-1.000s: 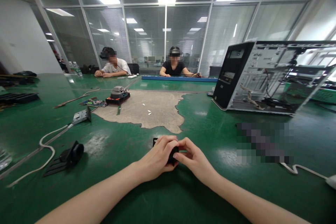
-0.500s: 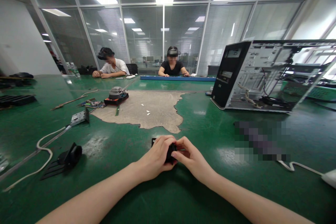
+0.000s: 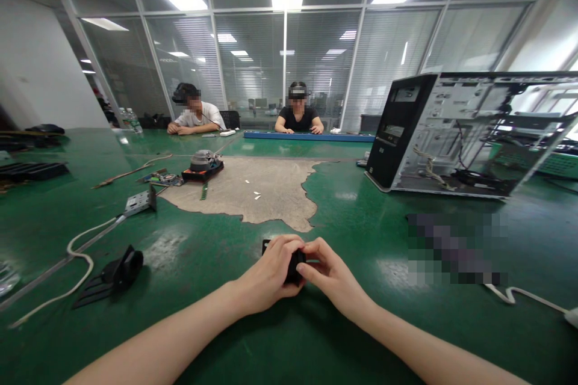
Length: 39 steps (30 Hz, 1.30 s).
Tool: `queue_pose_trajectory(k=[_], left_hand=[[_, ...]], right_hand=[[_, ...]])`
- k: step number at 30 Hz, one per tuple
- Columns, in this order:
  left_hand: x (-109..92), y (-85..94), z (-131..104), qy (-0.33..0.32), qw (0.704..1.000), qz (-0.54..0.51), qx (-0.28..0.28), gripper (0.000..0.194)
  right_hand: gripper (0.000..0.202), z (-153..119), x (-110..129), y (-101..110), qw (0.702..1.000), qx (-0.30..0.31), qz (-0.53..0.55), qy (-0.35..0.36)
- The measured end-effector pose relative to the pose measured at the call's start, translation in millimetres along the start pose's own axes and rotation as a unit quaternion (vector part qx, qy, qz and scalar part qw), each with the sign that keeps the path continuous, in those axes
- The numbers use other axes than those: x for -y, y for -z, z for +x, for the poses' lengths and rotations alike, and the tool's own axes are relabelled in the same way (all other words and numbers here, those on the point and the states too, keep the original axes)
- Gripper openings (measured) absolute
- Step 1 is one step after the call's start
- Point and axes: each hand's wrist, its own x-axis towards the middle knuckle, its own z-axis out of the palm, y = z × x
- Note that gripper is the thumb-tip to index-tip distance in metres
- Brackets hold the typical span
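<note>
right now, in the head view, both hands are busy at the near middle of the green table [image 3: 203,246]: the left hand [image 3: 273,274] curls over a black part [image 3: 295,266], fingers wrapped round it, while the right hand [image 3: 327,264] meets it from the other side, thumb and fingertips pinched narrow at its edge. a small black tab with a slot pokes out beyond the left knuckles; most of the part is covered, and whether it touches the tabletop i cannot tell. over to the left, a second black piece [image 3: 129,267] with a round end and long slats lies apart, near a pale cable [image 3: 85,252] and a metal bracket [image 3: 139,201]. ahead sits a bare grey-brown patch [image 3: 284,183] with white scraps [image 3: 257,196] on it, a fan-like cooler [image 3: 203,163] at its left edge, a circuit board [image 3: 163,179] beside that. on the right stands an open computer case [image 3: 383,138], upright, with a blurred-out object nearer. across the table, two people sit, one in white, one in black behind a long blue bar [image 3: 311,136].
</note>
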Motion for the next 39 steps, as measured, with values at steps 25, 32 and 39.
queue_pose_trajectory(k=[25,32,39], left_hand=[[3.5,-1.6,-1.1,0.010,1.000,-0.005,0.019,0.056],[3.1,0.0,-1.3,0.009,1.000,-0.001,0.024,0.056],[2.0,0.8,-1.9,0.002,1.000,0.009,0.020,0.055]], right_hand=[[0.025,1.5,-2.9,0.7,0.999,0.002,-0.018,-0.031],[0.024,1.7,-2.4,2.6,0.999,0.028,-0.013,-0.022],[0.022,1.5,-3.7,1.2,0.999,0.032,0.001,-0.022]])
